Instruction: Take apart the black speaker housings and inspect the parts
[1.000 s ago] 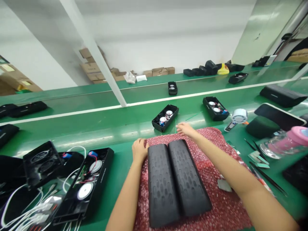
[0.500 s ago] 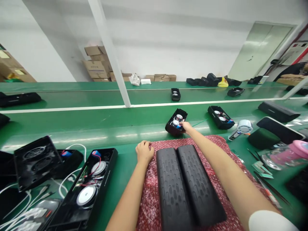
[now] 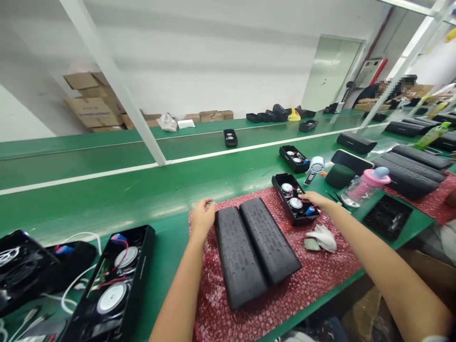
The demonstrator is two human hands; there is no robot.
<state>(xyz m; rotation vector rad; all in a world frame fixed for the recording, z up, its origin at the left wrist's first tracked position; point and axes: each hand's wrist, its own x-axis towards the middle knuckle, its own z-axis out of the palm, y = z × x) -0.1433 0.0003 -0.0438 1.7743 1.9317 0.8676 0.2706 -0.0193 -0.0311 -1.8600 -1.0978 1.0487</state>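
The open speaker case (image 3: 292, 195) lies to the right of the two ribbed shells (image 3: 240, 256) (its long axis roughly parallel to theirs). The nearer right hand (image 3: 317, 199) has its grip closed on the case's right wall; the left hand (image 3: 204, 217), loosely curled around nothing visible, is beside the shells' far left corner.

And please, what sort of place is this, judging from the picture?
Probably a factory or workshop for assembling electronics: open black cases with round parts inside sit along a long green table, and stacked cardboard boxes are by the wall.
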